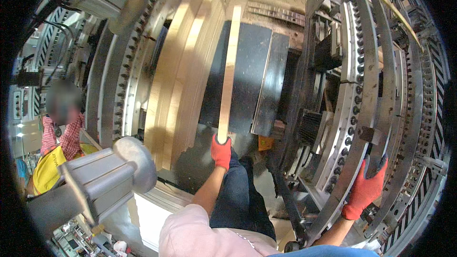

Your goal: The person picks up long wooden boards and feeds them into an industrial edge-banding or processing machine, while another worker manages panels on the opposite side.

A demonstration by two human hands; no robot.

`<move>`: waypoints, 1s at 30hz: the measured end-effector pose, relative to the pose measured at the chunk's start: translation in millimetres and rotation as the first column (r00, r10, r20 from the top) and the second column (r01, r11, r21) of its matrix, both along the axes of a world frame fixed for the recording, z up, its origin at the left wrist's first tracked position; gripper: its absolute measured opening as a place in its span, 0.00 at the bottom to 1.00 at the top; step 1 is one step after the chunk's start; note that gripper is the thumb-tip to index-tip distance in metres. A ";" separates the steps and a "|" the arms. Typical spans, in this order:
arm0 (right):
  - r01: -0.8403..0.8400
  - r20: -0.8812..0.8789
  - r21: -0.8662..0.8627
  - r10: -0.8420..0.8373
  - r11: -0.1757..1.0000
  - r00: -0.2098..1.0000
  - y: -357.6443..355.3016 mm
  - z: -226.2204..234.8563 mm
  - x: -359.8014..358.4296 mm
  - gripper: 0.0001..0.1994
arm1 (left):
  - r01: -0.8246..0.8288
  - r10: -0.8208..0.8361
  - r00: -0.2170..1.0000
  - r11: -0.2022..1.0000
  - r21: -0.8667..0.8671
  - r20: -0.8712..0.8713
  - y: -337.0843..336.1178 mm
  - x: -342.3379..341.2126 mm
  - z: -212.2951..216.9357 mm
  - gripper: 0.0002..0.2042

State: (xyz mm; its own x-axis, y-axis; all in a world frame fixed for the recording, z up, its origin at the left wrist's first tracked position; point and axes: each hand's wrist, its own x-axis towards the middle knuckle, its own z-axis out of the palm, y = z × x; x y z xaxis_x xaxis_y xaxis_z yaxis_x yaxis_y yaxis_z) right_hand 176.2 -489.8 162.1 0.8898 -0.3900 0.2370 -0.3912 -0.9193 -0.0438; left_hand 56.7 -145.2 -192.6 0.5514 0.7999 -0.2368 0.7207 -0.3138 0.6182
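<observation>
My left hand (221, 151), in a red work glove, is closed around the near end of a long, narrow wooden strip (231, 69). The strip points away from me over a dark flat panel (250, 81). Over at the right, my right hand (366, 188), also in a red glove with a dark palm, lies around a metal bar (379, 147) of the machine frame. Just beyond its fingers sits a small metal block (369, 135). Its fingertips are partly hidden.
Long wooden boards (178, 71) lie stacked left of the strip. Roller rails (353, 100) flank both sides. A large metal cylinder unit (109, 176) juts in at the lower left. Another person (62, 133) in a checked shirt stands beyond it. An orange piece (265, 143) lies below the panel.
</observation>
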 end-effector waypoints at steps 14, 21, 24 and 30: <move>-0.064 0.055 0.301 0.049 0.951 0.997 -3.5 16.4 -13.3 0.30 | 0.032 -0.048 0.996 0.980 0.196 0.080 87.4 -3.7 162.2 0.27; -0.028 0.038 0.294 0.018 0.955 0.999 -4.1 18.0 -15.4 0.28 | 0.001 -0.073 0.978 0.937 0.349 0.194 98.8 -16.3 162.6 0.26; -0.003 0.017 0.277 -0.002 0.961 1.000 -5.5 16.7 -15.9 0.28 | -0.117 0.139 0.989 0.944 0.308 -0.048 101.8 -10.9 168.8 0.29; -0.047 0.017 0.214 0.045 0.976 0.999 -10.4 13.8 -18.1 0.28 | 0.176 -0.262 0.965 0.576 0.798 -0.023 109.1 17.7 128.7 0.26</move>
